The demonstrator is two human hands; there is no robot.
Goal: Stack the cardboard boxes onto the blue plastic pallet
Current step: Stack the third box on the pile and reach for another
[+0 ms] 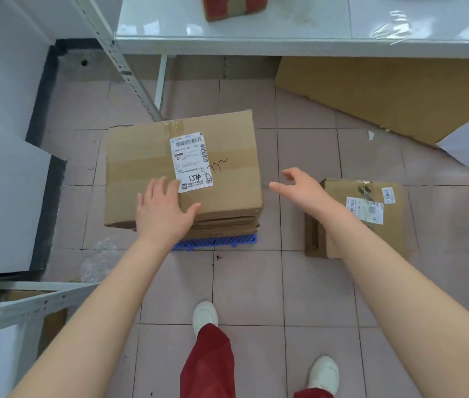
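We have a big cardboard box (181,168) sitting on top of the blue pallet (216,242), and only a strip of the pallet's near edge shows beneath it. Under the big box there seem to be thinner layers of cardboard, though from this angle we cannot tell whether they are flattened boxes or full ones.

Our left hand (164,211) lies flat and spread on the near part of the lid, fingers open, pressing rather than gripping. Our right hand (302,188) is open and empty, held in the air between the big box and a smaller box (365,216) that stands on the floor tiles (244,282), well apart from the pallet.

The main risk we see is overhang. The big box looks wider than the visible part of the pallet, and its left side juts past the blue edge. A push from the left hand could slide it further off centre, and weight added on that side could tip the stack.

The smaller box comes next, we judge. It has loose tape (364,188) on top, so a grip there could slip. Our shoes (204,314) stand close to the pallet, so a dropped box could land on a foot.
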